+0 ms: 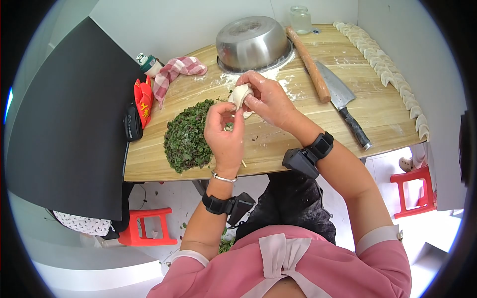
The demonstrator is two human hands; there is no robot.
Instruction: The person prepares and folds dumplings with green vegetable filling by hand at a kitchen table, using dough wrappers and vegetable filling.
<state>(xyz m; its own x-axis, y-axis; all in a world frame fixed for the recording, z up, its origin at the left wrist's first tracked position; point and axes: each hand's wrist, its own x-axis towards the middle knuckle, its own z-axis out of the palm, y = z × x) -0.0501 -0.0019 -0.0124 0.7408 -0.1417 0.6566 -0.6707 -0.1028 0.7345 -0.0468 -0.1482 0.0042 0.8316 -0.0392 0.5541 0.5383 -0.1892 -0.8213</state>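
Between my two hands is a pale dumpling (240,94), its dough folded over. My right hand (268,99) grips it from the right with thumb and fingers. My left hand (224,131) pinches its lower left edge between thumb and fingertips. Just left of my left hand lies a heap of chopped green filling (186,136). Flour and a bit of flat dough show on the wooden table (288,144) beneath my hands, partly hidden by them.
An upturned steel bowl (253,44) sits at the back, beside a rolling pin (308,64) and a cleaver (338,89). Folded dumplings (382,62) line the right edge. A glass jar (300,20), checked cloth (176,72) and red packet (143,102) lie around the table.
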